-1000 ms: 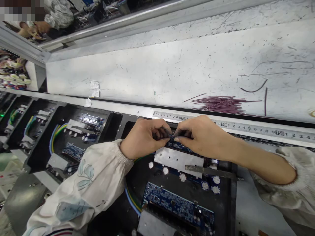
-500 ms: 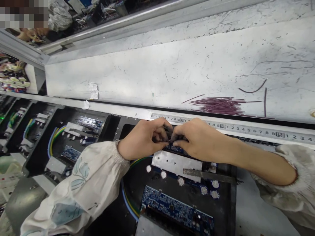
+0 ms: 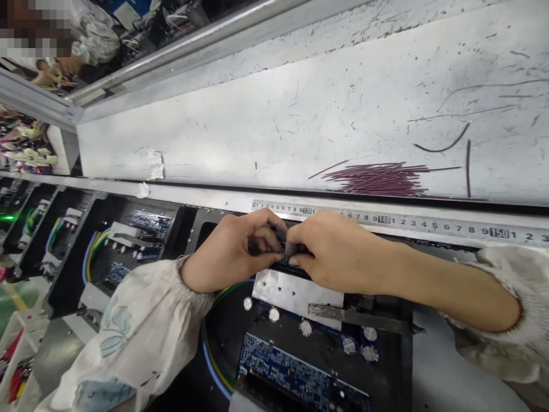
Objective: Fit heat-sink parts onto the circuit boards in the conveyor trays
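My left hand (image 3: pixel 229 254) and my right hand (image 3: pixel 332 252) meet fingertip to fingertip over the far edge of a black chassis tray (image 3: pixel 386 372). Both hands pinch a small dark part I cannot make out, at the top of a blue circuit board. Just below the fingers lies a bare aluminium plate (image 3: pixel 295 292) with a row of white-topped capacitors (image 3: pixel 305 327) beside it. A second blue circuit board (image 3: pixel 300 369) sits nearer me. Blue, yellow and green wires (image 3: pixel 210 355) curve under my left sleeve.
A ruler strip (image 3: pixel 429 222) runs along the metal rail behind the hands. On the white bench beyond lies a bundle of thin purple wires (image 3: pixel 377 177). More black trays with boards (image 3: pixel 128 240) line up to the left. Another person is at the top left.
Both hands have stayed pinched together and shifted slightly left and down in view, as the camera tilted. The tray and boards have not moved relative to them.
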Tool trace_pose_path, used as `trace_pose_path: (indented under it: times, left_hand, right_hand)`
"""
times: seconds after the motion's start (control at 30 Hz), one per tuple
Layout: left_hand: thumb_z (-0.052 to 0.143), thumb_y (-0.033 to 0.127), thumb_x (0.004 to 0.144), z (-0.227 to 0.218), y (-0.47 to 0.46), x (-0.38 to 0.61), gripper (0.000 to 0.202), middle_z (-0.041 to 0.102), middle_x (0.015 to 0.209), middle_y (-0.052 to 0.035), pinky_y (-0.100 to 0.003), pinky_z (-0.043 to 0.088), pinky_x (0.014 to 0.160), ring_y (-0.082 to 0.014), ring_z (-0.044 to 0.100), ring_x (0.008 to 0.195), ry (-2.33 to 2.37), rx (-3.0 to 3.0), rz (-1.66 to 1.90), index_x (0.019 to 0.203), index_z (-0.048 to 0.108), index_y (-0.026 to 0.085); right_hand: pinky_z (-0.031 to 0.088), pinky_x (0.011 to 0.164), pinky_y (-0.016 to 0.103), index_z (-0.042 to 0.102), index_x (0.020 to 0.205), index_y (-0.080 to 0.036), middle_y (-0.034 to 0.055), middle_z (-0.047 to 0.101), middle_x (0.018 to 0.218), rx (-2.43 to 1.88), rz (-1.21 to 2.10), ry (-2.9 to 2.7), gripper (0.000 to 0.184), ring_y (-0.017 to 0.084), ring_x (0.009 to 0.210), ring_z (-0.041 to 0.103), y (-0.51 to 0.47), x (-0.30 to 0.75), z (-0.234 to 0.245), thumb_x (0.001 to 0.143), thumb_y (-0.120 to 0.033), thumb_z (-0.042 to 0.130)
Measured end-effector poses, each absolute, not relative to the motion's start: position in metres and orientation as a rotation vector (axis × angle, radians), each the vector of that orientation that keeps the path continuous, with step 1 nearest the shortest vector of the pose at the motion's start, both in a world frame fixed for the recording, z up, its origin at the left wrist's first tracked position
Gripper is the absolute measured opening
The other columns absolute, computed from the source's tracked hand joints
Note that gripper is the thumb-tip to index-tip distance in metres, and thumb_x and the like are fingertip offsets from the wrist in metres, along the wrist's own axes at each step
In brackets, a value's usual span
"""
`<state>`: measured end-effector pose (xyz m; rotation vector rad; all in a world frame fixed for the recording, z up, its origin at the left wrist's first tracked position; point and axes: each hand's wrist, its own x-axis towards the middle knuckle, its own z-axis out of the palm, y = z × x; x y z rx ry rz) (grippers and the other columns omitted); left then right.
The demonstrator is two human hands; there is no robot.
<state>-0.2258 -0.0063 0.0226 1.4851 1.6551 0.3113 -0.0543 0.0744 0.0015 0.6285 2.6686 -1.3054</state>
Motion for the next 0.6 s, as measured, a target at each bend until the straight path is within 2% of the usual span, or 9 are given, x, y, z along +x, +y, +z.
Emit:
trace_pose_path:
  times: [0.43,0.6]
  left_hand:
    - [0.065,0.017,0.072,0.0216,-0.0065,-0.2261,0.023,0.070,0.070,0.0034,-0.019,0.047,0.052,-0.0119,0.066,0.066,1.655,1.523,0.311,0.093,0.056,0.019]
    - [0.065,0.018,0.073,0.0194,-0.0112,-0.2294,0.024,0.071,0.072,0.0030,-0.020,0.049,0.055,-0.0127,0.067,0.067,1.648,1.504,0.318,0.095,0.056,0.019]
  right_hand:
    - [0.029,0.046,0.023,0.062,0.067,-0.017,0.0005,0.059,0.060,0.626,-1.290,2.673,0.007,0.010,0.052,0.045,0.0741,-0.0549,0.0048,0.071,-0.013,0.057]
    - [0.027,0.045,0.024,0.062,0.064,-0.019,-0.0007,0.057,0.056,0.592,-1.250,2.703,0.008,0.010,0.049,0.041,0.0715,-0.0548,0.0037,0.069,-0.014,0.058]
